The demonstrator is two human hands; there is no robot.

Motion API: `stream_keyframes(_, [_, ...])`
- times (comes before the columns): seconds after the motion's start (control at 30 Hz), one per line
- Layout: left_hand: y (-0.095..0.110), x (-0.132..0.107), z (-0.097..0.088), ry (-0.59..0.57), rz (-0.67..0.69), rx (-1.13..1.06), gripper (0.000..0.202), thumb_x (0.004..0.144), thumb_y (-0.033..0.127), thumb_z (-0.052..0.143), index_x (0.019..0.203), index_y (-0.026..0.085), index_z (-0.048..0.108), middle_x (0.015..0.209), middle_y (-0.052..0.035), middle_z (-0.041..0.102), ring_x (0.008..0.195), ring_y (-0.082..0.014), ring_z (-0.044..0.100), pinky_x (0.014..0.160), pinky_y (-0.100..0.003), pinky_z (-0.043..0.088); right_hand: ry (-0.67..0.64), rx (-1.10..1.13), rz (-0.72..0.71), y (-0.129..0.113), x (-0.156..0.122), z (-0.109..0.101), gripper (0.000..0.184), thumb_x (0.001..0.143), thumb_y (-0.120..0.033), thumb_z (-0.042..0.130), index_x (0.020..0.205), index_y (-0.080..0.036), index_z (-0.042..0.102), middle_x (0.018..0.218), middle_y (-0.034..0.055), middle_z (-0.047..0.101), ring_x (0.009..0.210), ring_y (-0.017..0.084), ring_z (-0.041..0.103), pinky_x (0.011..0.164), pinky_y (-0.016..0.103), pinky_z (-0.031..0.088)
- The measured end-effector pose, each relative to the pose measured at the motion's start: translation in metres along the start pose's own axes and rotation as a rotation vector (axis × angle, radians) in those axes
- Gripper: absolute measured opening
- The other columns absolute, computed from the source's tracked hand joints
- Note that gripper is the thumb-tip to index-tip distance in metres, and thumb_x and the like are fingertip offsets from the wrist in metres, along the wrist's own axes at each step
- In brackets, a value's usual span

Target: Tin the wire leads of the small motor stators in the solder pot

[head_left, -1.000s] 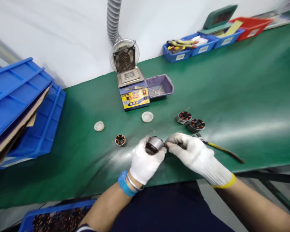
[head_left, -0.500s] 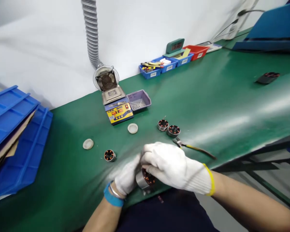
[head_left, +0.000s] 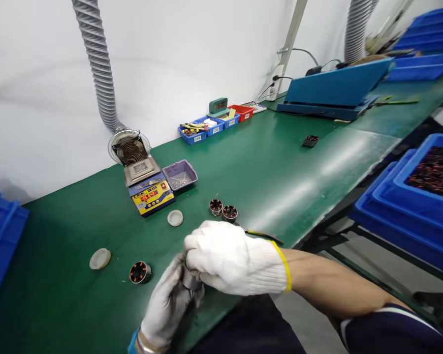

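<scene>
Both my hands wear white knit gloves and meet at the front edge of the green bench (head_left: 288, 162). My left hand (head_left: 166, 305) is wrapped round a small metal motor part (head_left: 190, 283), mostly hidden. My right hand (head_left: 229, 258) lies over it from the right, fingers curled down onto the same part. A copper-wound stator (head_left: 140, 272) lies on the mat just left of my hands. Two more stators (head_left: 222, 210) sit behind my right hand, beside a yellow-handled tool (head_left: 261, 234).
A solder pot (head_left: 147, 189) with a fume fan and hose stands at the back, a purple tray (head_left: 179, 175) beside it. Two white caps (head_left: 174, 218) lie on the mat. Blue bins (head_left: 206, 129) line the wall; blue crates (head_left: 417, 191) of parts stand at right.
The view has swung right and pulled back. My hands came closer to the bench's front edge, and my right hand now covers the motor part held in my left.
</scene>
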State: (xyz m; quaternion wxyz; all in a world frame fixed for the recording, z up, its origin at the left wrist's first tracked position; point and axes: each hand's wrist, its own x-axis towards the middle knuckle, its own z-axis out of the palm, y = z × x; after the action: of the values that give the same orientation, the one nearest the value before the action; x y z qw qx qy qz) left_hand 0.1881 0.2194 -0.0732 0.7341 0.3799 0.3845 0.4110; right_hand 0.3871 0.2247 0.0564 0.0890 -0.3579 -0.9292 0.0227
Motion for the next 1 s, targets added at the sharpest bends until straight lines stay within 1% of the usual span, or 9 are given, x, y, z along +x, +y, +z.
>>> stream_keyframes(0.13, [0.014, 0.002, 0.0, 0.078, 0.1, 0.121, 0.018, 0.084, 0.042, 0.074, 0.1, 0.033, 0.075, 0.103, -0.0021, 0.075, 0.122, -0.0264, 0.065, 0.108, -0.045, 0.052, 0.023, -0.017, 0.014, 0.003, 0.004, -0.006, 0.014, 0.09, -0.026, 0.058, 0.082, -0.016, 0.063, 0.089, 0.0059, 0.063, 0.074, 0.017, 0.052, 0.065, 0.033, 0.034])
stream_keyframes(0.3, [0.012, -0.003, 0.02, -0.004, -0.048, 0.089, 0.041, 0.079, 0.062, 0.077, 0.093, 0.023, 0.074, 0.086, -0.0074, 0.076, 0.076, -0.0255, 0.072, 0.07, -0.045, 0.064, 0.076, 0.075, -0.055, 0.007, -0.001, 0.004, 0.016, 0.091, -0.028, 0.059, 0.081, -0.017, 0.065, 0.086, 0.0057, 0.066, 0.075, 0.017, 0.057, 0.07, 0.033, 0.044])
stream_keyframes(0.4, [0.008, -0.008, 0.031, -0.058, -0.161, -0.102, 0.06, 0.062, 0.053, 0.094, 0.101, 0.015, 0.07, 0.086, -0.0077, 0.074, 0.072, -0.0215, 0.072, 0.062, -0.033, 0.062, 0.37, 0.282, 0.015, 0.009, -0.02, 0.019, 0.017, 0.096, -0.023, 0.056, 0.083, -0.018, 0.066, 0.086, 0.005, 0.068, 0.077, 0.015, 0.063, 0.07, 0.029, 0.049])
stream_keyframes(0.53, [0.007, -0.003, 0.031, 0.066, -0.118, -0.238, 0.072, 0.053, 0.049, 0.1, 0.106, 0.014, 0.065, 0.089, -0.0058, 0.071, 0.074, -0.021, 0.073, 0.064, -0.031, 0.062, 0.855, 0.446, 0.432, 0.018, -0.048, 0.057, 0.008, 0.089, -0.022, 0.066, 0.082, -0.023, 0.065, 0.092, 0.0065, 0.071, 0.085, 0.016, 0.07, 0.073, 0.027, 0.056])
stream_keyframes(0.57, [0.006, -0.001, 0.029, 0.072, -0.121, -0.239, 0.073, 0.052, 0.051, 0.099, 0.105, 0.013, 0.065, 0.089, -0.0061, 0.071, 0.075, -0.0214, 0.073, 0.064, -0.032, 0.062, 0.783, 0.462, 0.471, 0.02, -0.052, 0.07, 0.001, 0.088, -0.026, 0.067, 0.088, -0.024, 0.066, 0.097, 0.0073, 0.073, 0.089, 0.019, 0.072, 0.075, 0.028, 0.058])
stream_keyframes(0.67, [0.005, 0.001, 0.027, 0.039, -0.171, -0.19, 0.072, 0.052, 0.055, 0.098, 0.102, 0.013, 0.068, 0.091, -0.0076, 0.071, 0.08, -0.0228, 0.072, 0.065, -0.032, 0.061, 0.38, 0.491, 0.422, 0.02, -0.055, 0.107, 0.055, 0.084, -0.034, 0.064, 0.138, -0.028, 0.057, 0.13, 0.01, 0.068, 0.113, 0.026, 0.071, 0.085, 0.034, 0.063])
stream_keyframes(0.73, [0.005, -0.001, 0.028, 0.021, -0.172, -0.121, 0.065, 0.054, 0.053, 0.097, 0.098, 0.014, 0.07, 0.091, -0.0072, 0.072, 0.083, -0.0222, 0.071, 0.069, -0.031, 0.06, 0.214, 0.487, 0.321, 0.016, -0.052, 0.124, 0.069, 0.084, -0.032, 0.062, 0.151, -0.028, 0.046, 0.141, 0.0088, 0.063, 0.12, 0.026, 0.068, 0.091, 0.034, 0.063])
stream_keyframes(0.9, [0.008, -0.005, 0.027, -0.064, -0.129, 0.03, 0.053, 0.068, 0.061, 0.085, 0.091, 0.015, 0.072, 0.087, -0.0082, 0.073, 0.078, -0.0236, 0.07, 0.068, -0.033, 0.057, 0.286, 0.347, 0.249, 0.01, -0.049, 0.133, 0.05, 0.091, -0.031, 0.056, 0.141, -0.025, 0.054, 0.132, 0.0079, 0.068, 0.113, 0.023, 0.071, 0.091, 0.032, 0.063])
stream_keyframes(1.0, [0.012, -0.006, 0.021, -0.096, -0.177, 0.291, 0.037, 0.074, 0.05, 0.081, 0.08, 0.016, 0.069, 0.074, -0.0039, 0.069, 0.065, -0.016, 0.062, 0.059, -0.027, 0.049, 0.351, 0.263, 0.19, 0.012, -0.053, 0.128, 0.044, 0.096, -0.027, 0.051, 0.139, -0.023, 0.053, 0.135, 0.0106, 0.065, 0.119, 0.023, 0.068, 0.098, 0.033, 0.061])
